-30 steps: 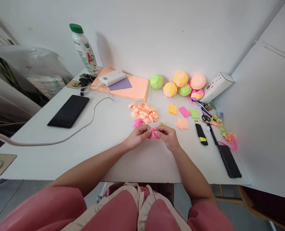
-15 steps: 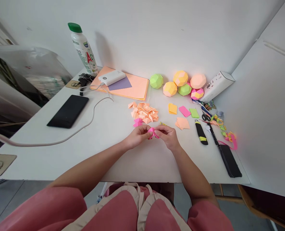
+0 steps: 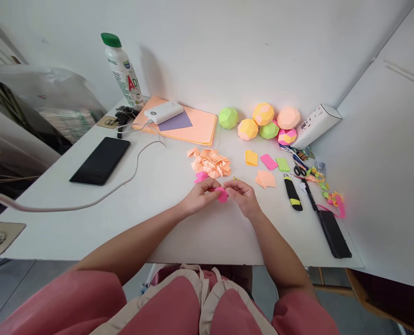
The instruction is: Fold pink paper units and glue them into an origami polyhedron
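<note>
Here, a big white table fills most of the view, and everything sits on it. At the far side of the table lies a stack of peach paper with a white power bank on top, and a tall bottle with a green cap stands behind it. A black phone lies on the left part of the table. Colourful paper balls sit at the back. A pile of small folded peach pieces lies near the middle. Just in front of that pile, the left hand and the right hand are close together, fingers pinching a small pink folded paper between them.
</note>
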